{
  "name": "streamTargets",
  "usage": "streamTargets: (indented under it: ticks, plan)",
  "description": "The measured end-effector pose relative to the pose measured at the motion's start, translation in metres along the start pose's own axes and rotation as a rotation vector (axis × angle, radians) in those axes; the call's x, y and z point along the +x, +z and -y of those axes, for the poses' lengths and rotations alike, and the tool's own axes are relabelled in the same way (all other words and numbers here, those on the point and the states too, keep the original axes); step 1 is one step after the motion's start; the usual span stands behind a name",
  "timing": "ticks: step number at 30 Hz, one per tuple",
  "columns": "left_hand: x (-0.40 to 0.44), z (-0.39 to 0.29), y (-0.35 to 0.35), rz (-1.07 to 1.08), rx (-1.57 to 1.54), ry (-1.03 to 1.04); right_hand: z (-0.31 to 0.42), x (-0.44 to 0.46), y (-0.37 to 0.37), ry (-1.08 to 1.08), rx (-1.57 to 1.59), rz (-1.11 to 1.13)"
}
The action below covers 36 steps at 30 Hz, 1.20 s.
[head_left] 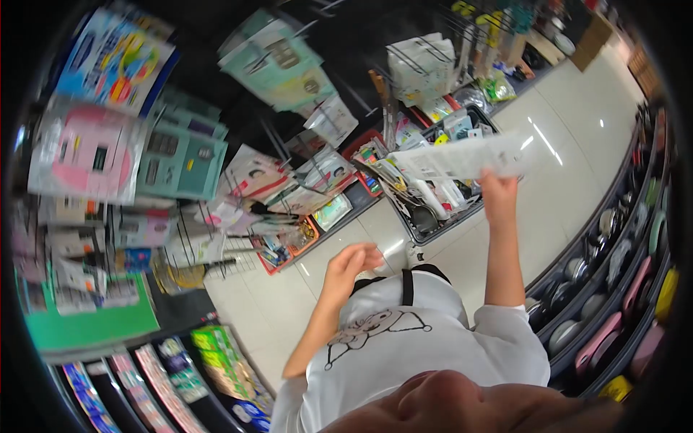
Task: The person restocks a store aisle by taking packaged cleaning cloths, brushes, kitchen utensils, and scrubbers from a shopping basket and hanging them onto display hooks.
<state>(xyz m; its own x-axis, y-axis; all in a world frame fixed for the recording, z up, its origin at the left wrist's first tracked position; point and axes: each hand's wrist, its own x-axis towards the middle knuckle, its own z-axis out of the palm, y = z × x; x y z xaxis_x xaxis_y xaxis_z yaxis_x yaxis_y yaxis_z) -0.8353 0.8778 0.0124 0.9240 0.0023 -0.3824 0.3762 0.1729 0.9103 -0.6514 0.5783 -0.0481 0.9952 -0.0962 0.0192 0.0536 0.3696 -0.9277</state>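
My right hand (pixel 498 189) is closed on the lower edge of a flat white package (pixel 462 157), which is blurred and held out over a dark basket (pixel 449 232) of mixed goods. Small print shows on the package, too smeared to read. In front of my body, my left hand (pixel 351 265) is raised with its fingers apart from the thumb and nothing in it. It is near the basket's left side and touches no goods.
Packaged goods (pixel 180 162) hang from hooks on the dark rack at the left. An orange basket (pixel 299 242) stands on the low ledge. Shelves of pans and lids (pixel 577 267) curve along the right. Pale floor tiles (pixel 570 130) lie between.
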Motion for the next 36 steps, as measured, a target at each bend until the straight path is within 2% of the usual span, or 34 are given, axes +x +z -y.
streamTargets:
  ticks: [2,4,5,6,7,8,9,10,11,13,14,16,17,18,20,22,24,26,28,30,33,35,36]
  plan:
    - [0.010,-0.016,0.009,0.181,-0.288,-0.040,0.037,-0.036,0.055,-0.224,-0.009,0.366]
    - [0.020,-0.030,0.011,0.243,-0.620,-0.147,0.071,-0.056,0.098,-0.455,-0.220,0.815]
    - [0.021,-0.035,0.011,0.235,-0.680,-0.125,0.079,-0.069,0.115,-0.511,-0.345,0.932]
    - [0.021,-0.039,0.008,0.232,-0.735,-0.103,0.083,-0.081,0.127,-0.572,-0.470,1.042]
    - [0.016,-0.044,-0.001,0.272,-0.786,-0.126,0.080,-0.089,0.134,-0.577,-0.467,1.069]
    - [0.015,-0.043,-0.007,0.262,-0.798,-0.103,0.072,-0.095,0.140,-0.706,-0.578,1.082]
    - [0.015,-0.042,-0.013,0.232,-0.751,-0.048,0.066,-0.100,0.145,-0.840,-0.687,1.089]
    - [0.013,-0.042,-0.018,0.201,-0.703,0.006,0.064,-0.105,0.150,-0.855,-0.682,1.113]
    - [0.007,-0.047,-0.021,0.141,-0.800,0.022,0.063,-0.110,0.155,-0.829,-0.703,0.998]
    - [0.000,-0.046,-0.034,0.063,-0.772,0.128,0.050,-0.114,0.158,-0.741,-0.754,0.794]
    - [-0.003,-0.045,-0.041,-0.005,-0.732,0.210,0.043,-0.115,0.159,-0.747,-0.748,0.819]
    - [-0.013,-0.050,-0.051,-0.064,-0.758,0.282,0.030,-0.118,0.159,-0.246,-0.436,0.670]
    - [-0.018,-0.052,-0.056,-0.095,-0.727,0.331,0.020,-0.119,0.159,-0.042,-0.257,0.729]
    - [-0.022,-0.054,-0.060,-0.124,-0.693,0.376,0.017,-0.122,0.158,-0.040,-0.263,0.748]
    - [-0.028,-0.054,-0.065,-0.145,-0.672,0.408,0.016,-0.129,0.164,0.371,-0.054,0.872]
    - [-0.029,-0.050,-0.069,-0.172,-0.666,0.455,0.006,-0.136,0.169,0.353,0.009,0.946]
    - [-0.031,-0.049,-0.069,-0.170,-0.658,0.464,0.006,-0.146,0.177,0.508,-0.004,0.926]
    - [-0.032,-0.050,-0.066,-0.163,-0.648,0.472,-0.003,-0.152,0.182,0.479,0.035,0.909]
    - [-0.033,-0.051,-0.064,-0.160,-0.643,0.487,-0.011,-0.153,0.182,0.652,-0.049,0.891]
    - [-0.034,-0.051,-0.065,-0.163,-0.639,0.504,-0.016,-0.153,0.182,0.645,-0.005,0.853]
    - [-0.039,-0.043,-0.073,-0.212,-0.589,0.541,-0.013,-0.138,0.175,0.659,-0.059,0.922]
    - [-0.043,-0.040,-0.087,-0.245,-0.690,0.655,-0.011,-0.128,0.168,0.624,-0.185,1.016]
    - [-0.048,-0.037,-0.093,-0.247,-0.694,0.634,-0.007,-0.123,0.166,0.596,-0.285,1.033]
